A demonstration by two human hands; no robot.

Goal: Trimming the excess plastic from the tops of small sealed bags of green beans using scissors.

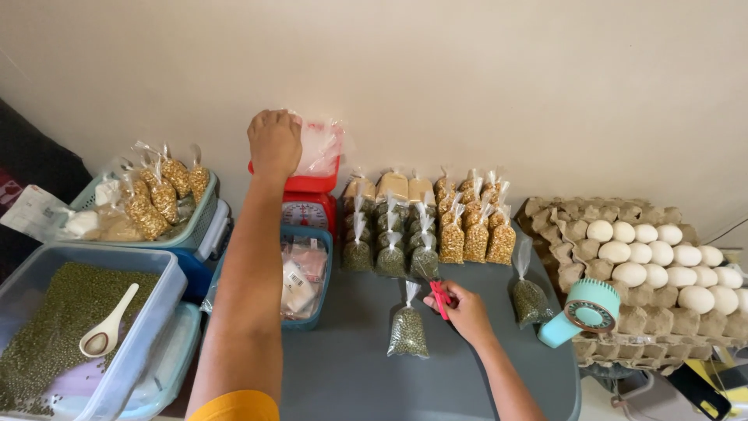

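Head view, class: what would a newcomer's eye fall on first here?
The left hand reaches up to a clear bag on the red scale at the wall. The right hand pinches a red clip beside a bean bag on the grey table. White eggs fill cartons at right.

Bare grey table (467,366) lies open between bean bag rows (425,226) and egg tray (647,273).

tied clear bean packets (425,222) in rows, single green packet (407,331) in front
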